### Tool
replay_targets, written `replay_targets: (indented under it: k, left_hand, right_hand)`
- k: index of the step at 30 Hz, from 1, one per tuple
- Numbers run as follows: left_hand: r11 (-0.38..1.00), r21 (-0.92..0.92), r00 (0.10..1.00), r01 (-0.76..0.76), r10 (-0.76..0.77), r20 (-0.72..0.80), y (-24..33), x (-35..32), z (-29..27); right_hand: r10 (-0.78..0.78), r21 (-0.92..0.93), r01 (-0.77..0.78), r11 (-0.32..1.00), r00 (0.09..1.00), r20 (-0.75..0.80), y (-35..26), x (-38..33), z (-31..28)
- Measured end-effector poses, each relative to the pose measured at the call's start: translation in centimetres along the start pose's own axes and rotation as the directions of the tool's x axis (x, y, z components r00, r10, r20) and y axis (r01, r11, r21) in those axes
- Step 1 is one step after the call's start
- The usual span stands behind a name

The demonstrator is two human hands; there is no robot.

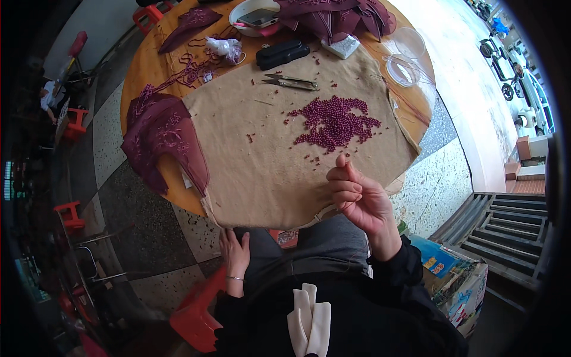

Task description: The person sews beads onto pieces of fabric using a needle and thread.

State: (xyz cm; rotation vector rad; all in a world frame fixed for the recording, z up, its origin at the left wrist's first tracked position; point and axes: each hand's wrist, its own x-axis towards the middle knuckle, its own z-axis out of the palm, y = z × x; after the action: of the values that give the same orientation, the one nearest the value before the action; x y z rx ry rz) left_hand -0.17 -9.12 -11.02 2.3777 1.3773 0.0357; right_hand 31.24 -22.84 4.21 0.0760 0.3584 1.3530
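Observation:
A heap of small purple beads [336,125] lies on a tan cloth [250,178] spread over a round wooden table. My right hand [363,199] is raised over the cloth's near right part, just below the heap. Its thumb and index finger are pinched together; whatever is between them is too small to make out. My left hand [236,257] rests by my knee below the table edge, its fingers stretched out, apart from everything on the cloth. Thread snips [291,82] lie beyond the beads. Dark purple embroidered fabric [163,140] drapes over the table's left edge.
A black case [282,55], a white box [341,47] and a clear plastic tub [403,70] stand toward the far side. Purple cords [193,70] tangle at far left. A white bowl [244,11] holds a phone. A red stool [199,315] is beside me.

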Motion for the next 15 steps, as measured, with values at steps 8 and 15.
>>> replay_targets:
  k: [8, 15]
  left_hand:
    - [0.993, 0.099, 0.934, 0.059, -0.090, 0.347, 1.3, 4.1, 1.3]
    - [0.999, -0.038, 0.970, 0.000, 0.009, 0.244, -3.2, 4.6, 4.8]
  right_hand:
    - [-0.554, -0.968, 0.211, -0.133, 0.794, 0.249, -1.3, -3.4, 1.6]
    - [-0.326, -0.508, 0.019, -0.861, 0.746, 0.581, 1.2, 0.6, 0.6]
